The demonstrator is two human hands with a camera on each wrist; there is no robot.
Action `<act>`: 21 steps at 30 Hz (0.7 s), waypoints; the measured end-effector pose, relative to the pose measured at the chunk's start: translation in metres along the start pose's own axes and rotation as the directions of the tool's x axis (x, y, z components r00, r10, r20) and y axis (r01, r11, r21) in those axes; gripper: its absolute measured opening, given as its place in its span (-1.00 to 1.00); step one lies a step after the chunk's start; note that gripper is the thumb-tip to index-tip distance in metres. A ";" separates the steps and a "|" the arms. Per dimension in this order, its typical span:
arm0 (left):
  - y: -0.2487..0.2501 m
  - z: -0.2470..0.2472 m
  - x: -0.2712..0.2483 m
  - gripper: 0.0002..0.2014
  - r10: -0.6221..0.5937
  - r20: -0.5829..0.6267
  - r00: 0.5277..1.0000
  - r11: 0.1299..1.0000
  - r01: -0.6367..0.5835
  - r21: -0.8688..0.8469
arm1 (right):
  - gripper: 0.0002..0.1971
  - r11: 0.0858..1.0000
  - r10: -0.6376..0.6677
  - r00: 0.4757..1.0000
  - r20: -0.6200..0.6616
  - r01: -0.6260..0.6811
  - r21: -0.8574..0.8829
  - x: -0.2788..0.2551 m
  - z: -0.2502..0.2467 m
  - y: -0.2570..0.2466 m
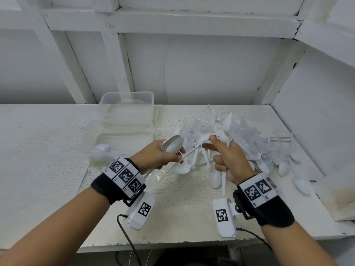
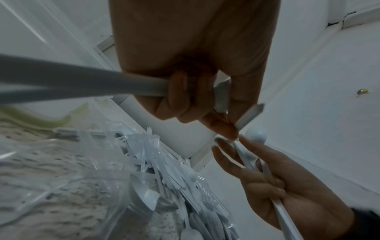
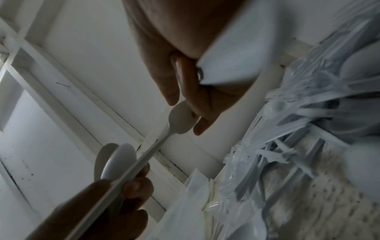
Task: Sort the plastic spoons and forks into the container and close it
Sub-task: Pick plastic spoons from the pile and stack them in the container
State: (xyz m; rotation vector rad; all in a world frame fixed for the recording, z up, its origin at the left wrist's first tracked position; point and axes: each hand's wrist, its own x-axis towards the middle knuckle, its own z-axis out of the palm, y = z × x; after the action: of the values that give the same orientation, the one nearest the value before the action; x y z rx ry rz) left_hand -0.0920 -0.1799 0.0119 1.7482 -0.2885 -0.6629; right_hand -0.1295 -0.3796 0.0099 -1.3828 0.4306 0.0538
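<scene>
My left hand (image 1: 171, 157) grips white plastic spoons (image 1: 172, 144), bowls pointing up; their handles (image 2: 82, 84) run back past the wrist. My right hand (image 1: 212, 144) holds a bundle of spoons (image 1: 216, 179) in its curled fingers, bowls hanging down. Its thumb and forefinger pinch the bowl of one more spoon (image 3: 180, 121), whose handle slants down into my left hand (image 3: 127, 199). The clear container (image 1: 126, 98) stands open at the back left, its lid (image 1: 96, 131) lying in front. One spoon (image 1: 101, 148) lies on it.
A big heap of white spoons and clear forks (image 1: 249, 139) lies on crumpled clear wrap right of the hands. Loose spoons (image 1: 301, 186) reach towards the table's right edge. White walls (image 1: 211, 73) close off the back and right.
</scene>
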 end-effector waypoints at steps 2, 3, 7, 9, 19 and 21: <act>-0.002 0.002 0.000 -0.80 -0.001 0.029 1.000 1.000 0.002 -0.029 | -0.84 0.995 -0.010 1.000 0.012 0.009 0.096 0.001 0.004 -0.002; -0.003 0.002 0.000 -0.79 -0.002 0.040 0.999 0.999 0.004 -0.051 | -0.83 0.988 -0.005 1.000 0.021 0.002 0.152 0.002 0.006 -0.003; -0.008 0.002 0.002 -0.63 0.002 0.065 0.998 0.990 0.007 -0.143 | -0.86 0.950 0.001 0.997 0.074 -0.024 0.313 0.009 0.011 -0.003; -0.009 0.003 0.002 -0.60 -0.001 0.072 0.997 0.989 0.012 -0.148 | -0.87 0.959 -0.056 0.996 0.067 0.035 0.280 0.011 0.016 -0.004; -0.003 0.016 0.004 -0.46 -0.081 -0.167 0.983 0.975 0.044 -0.217 | -0.83 0.978 -0.208 0.973 0.100 0.210 -0.010 0.004 0.038 -0.008; -0.003 0.018 0.004 -0.47 -0.059 -0.193 0.979 0.981 0.021 -0.194 | -0.81 0.975 -0.209 0.971 0.113 0.215 -0.052 0.002 0.044 -0.003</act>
State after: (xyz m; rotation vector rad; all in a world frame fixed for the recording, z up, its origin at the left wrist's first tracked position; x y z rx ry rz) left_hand -0.0994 -0.1961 0.0054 1.6237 -0.0497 -0.5224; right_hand -0.1154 -0.3385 0.0170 -1.4748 0.1912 -0.0339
